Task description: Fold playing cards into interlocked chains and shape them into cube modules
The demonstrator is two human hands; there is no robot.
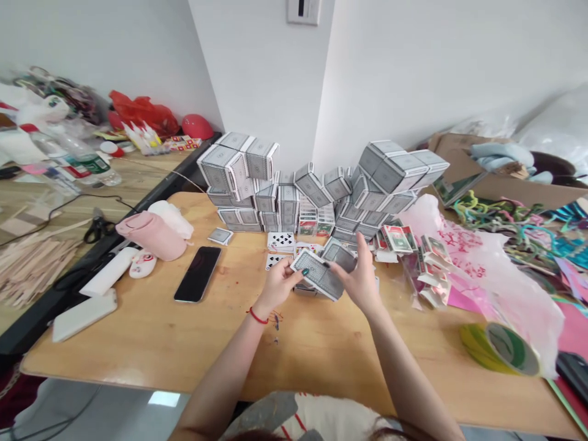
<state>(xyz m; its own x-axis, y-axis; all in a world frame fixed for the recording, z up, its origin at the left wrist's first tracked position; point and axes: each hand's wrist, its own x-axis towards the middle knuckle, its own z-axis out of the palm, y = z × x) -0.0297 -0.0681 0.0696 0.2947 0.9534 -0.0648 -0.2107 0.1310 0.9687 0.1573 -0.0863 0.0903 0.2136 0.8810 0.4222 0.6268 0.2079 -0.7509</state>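
Observation:
Grey-backed playing cards [318, 274] are spread between my two hands, above the table's middle. My left hand [276, 286] pinches their left end, thumb on top. The right hand [361, 283] has its thumb on the right part of the cards, with its index finger stretched upward; another bunch of cards [339, 252] shows behind its thumb. Face-up spade cards [280, 241] lie just beyond my left hand. Under the held cards part of a further stack shows, mostly hidden. Behind stand blocks made of playing cards, piled high at left [229, 168] and right [390, 171].
A black phone [198, 274], pink pouch [154, 236] and white power bank [85, 315] lie at left. To the right are opened card boxes [399, 239], a plastic bag [500, 275] and a yellow-green tape roll [500, 348]. Bottles and scissors [98, 226] rest on the left-hand table.

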